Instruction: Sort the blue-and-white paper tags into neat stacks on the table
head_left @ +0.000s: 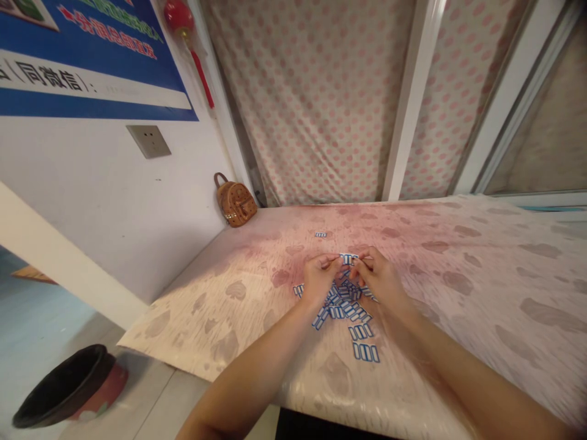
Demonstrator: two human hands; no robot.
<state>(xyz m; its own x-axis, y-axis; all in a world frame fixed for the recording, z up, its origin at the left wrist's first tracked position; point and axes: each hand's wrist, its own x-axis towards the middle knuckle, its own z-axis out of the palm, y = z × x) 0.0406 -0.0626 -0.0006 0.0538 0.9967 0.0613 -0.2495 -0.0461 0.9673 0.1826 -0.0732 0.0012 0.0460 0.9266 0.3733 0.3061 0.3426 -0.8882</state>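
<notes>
Between both hands I hold a small flat blue-and-white piece [348, 259] with bar-shaped sections, just above a pile of the same kind. My left hand [321, 275] pinches its left end, and my right hand [376, 275] pinches its right end. Below them lies a loose heap of blue-and-white pieces [338, 311], partly covered by my hands. Nearer to me two separate pieces lie flat, the closest being a blue-and-white piece [365, 352]. Beyond my hands a single piece [320, 234] rests alone on the tablecloth.
The table has a pale cloth with heart shapes [337, 374]. A small brown backpack [236, 203] stands at its far left corner, by the wall. On the floor at left is a dark-rimmed bucket [103, 382]. A dotted curtain [316, 104] hangs behind the table.
</notes>
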